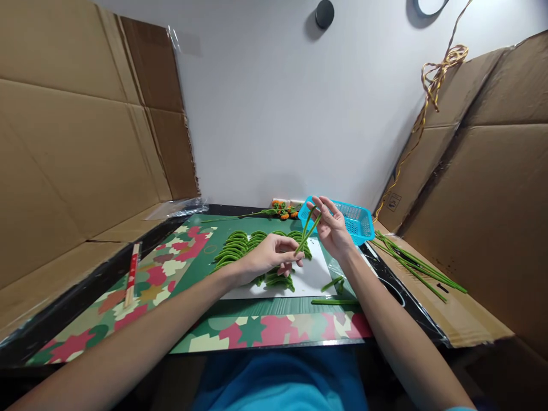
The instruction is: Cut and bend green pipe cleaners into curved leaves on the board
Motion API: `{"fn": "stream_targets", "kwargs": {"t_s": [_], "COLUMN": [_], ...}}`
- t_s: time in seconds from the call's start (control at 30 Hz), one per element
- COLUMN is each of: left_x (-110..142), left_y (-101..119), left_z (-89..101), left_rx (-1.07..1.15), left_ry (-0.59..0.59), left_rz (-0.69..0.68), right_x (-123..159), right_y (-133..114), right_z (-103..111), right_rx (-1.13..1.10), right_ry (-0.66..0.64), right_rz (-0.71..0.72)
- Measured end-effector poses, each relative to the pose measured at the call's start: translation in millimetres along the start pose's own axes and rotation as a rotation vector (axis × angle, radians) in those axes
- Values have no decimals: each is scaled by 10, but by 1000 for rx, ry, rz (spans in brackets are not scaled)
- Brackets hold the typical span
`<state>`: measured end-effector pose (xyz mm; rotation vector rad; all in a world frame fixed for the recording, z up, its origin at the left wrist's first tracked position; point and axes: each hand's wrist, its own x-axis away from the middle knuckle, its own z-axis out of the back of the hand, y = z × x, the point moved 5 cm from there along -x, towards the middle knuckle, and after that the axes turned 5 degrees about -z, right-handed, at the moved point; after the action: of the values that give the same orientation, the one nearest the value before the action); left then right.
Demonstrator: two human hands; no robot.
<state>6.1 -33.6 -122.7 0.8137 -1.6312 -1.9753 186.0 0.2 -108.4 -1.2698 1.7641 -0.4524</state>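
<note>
A green pipe cleaner [306, 233], bent into a narrow loop, is held up between both hands above the table. The fingertips of my left hand [274, 253] pinch its lower end. My right hand [333, 227] has its thumb and fingers closed on the upper, bent part. Below them, rows of curved green pipe-cleaner pieces [233, 248] lie on a white sheet [315, 265]; my left hand and forearm hide some of them. Short folded green pieces [333, 283] and a straight green length [333, 302] lie near the sheet's right and front edges.
A blue plastic basket [362, 227] stands behind my right hand. Long green pipe cleaners [422, 273] lie at the right. Orange pipe-cleaner flowers [285, 212] sit at the back. A red-and-white paper sleeve [133, 268] lies left. Cardboard panels [72, 125] flank the patterned table [252, 331].
</note>
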Motion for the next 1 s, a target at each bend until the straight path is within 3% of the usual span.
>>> {"fn": "stream_targets", "kwargs": {"t_s": [0.3,0.73,1.0], "left_x": [1,-9,10], "left_y": [-135,-250,-195], "left_z": [-85,-33,-78], "left_rx": [246,362,334], "left_ry": [30,-11,-58], "left_rz": [95,170,123], "right_x": [-7,3,12], "right_y": [-7,21,37], "right_z": [29,33,-9], "right_rx": [13,48,73], "right_ry": [2,-11,-30], "right_rz": [-21,-34,-11]}}
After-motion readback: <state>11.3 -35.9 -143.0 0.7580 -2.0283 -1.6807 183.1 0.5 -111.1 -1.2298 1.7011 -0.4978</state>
